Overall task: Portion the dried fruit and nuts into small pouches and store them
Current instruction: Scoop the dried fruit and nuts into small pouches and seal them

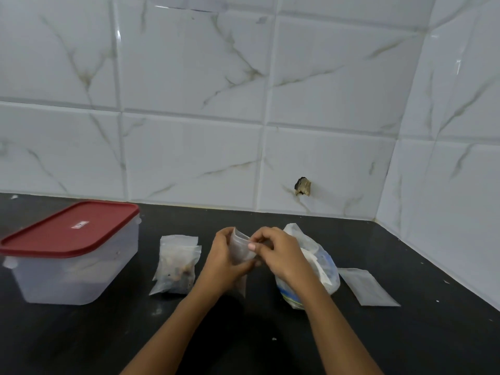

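Both hands hold one small clear pouch [241,249] above the black counter [243,334]. My left hand [224,262] grips its side and lower part. My right hand [281,255] pinches its top edge with thumb and fingers. What is inside this pouch is too blurred to tell. To the left lie filled pouches [177,263] with brown nuts and dried fruit, piled together. Behind my right hand sits a larger crumpled plastic bag [322,266], partly hidden by the hand. An empty flat pouch [366,286] lies at the right.
A clear plastic box with a red lid [71,250] stands shut at the left of the counter. White tiled walls meet in a corner at the back right. One tile has a small broken hole [303,186].
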